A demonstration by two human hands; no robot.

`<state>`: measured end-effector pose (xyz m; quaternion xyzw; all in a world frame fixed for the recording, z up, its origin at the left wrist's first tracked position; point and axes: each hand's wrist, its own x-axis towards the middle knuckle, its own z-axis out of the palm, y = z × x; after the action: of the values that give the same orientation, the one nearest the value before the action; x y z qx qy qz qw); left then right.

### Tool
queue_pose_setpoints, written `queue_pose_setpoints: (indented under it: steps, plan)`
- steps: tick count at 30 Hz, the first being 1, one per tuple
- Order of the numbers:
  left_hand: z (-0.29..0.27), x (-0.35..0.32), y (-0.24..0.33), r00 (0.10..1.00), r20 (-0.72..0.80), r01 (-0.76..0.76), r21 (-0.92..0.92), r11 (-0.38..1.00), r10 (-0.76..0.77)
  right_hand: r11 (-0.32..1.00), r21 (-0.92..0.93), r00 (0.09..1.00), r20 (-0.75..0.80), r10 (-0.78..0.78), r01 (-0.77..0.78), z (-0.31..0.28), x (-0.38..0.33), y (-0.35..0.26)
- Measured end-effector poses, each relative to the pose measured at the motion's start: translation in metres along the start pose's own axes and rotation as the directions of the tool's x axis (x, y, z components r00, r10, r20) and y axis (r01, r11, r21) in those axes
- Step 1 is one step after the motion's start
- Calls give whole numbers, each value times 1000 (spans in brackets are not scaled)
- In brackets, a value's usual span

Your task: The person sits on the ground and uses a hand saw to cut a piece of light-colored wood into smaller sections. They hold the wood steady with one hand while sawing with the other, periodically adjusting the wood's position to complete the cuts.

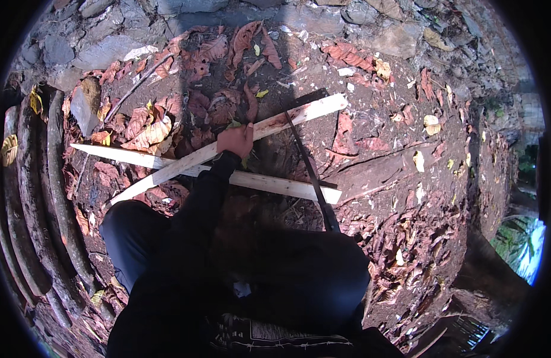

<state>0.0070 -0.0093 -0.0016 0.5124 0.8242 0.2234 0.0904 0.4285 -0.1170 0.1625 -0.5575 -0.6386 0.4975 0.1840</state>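
My left hand (235, 141), in a dark sleeve, is closed around the middle of a pale wooden plank (186, 166). This plank slants from my left knee up to the right and has a reddish-brown stain toward its far end. Beneath it, a second pale plank (269, 184) lies crosswise on the ground. A long, narrow dark blade (304, 156), looking like a machete, crosses both planks to the right of my left hand. Its near end reaches my right knee, where dark clothing and shadow surround it. My right hand does not show.
Several round logs (64, 197) lie side by side at the left. A stone wall (198, 7) runs along the far side. Dry brown leaves (150, 132) and a thin stick (138, 86) litter the soil. A thick dark trunk or log (490, 274) stands at the right.
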Motion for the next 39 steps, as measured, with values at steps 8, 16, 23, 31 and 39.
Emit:
queue_pose_setpoints:
  steps: [8, 16, 23, 31, 39]
  plan:
    - [-3, 7, 2, 998, 51, 23, -25, 999, -22, 983, 101, 987, -48, -152, 156, 56, 131, -21]
    - [3, 5, 4, 999, -39, 7, -3, 1000, -7, 1000, -17, 999, 23, 24, -23, 5, 11, 2]
    - [-1, 3, -5, 998, -57, -15, 9, 1000, 15, 982, -31, 980, -62, -189, 187, 50, 100, -34]
    - [-3, 12, 6, 995, 46, 86, -18, 996, -86, 995, -12, 995, 3, -101, 101, 11, 45, -3]
    - [4, 6, 0, 1000, -16, 12, 2, 1000, -12, 997, -71, 999, 16, -36, 37, 8, 47, -11]
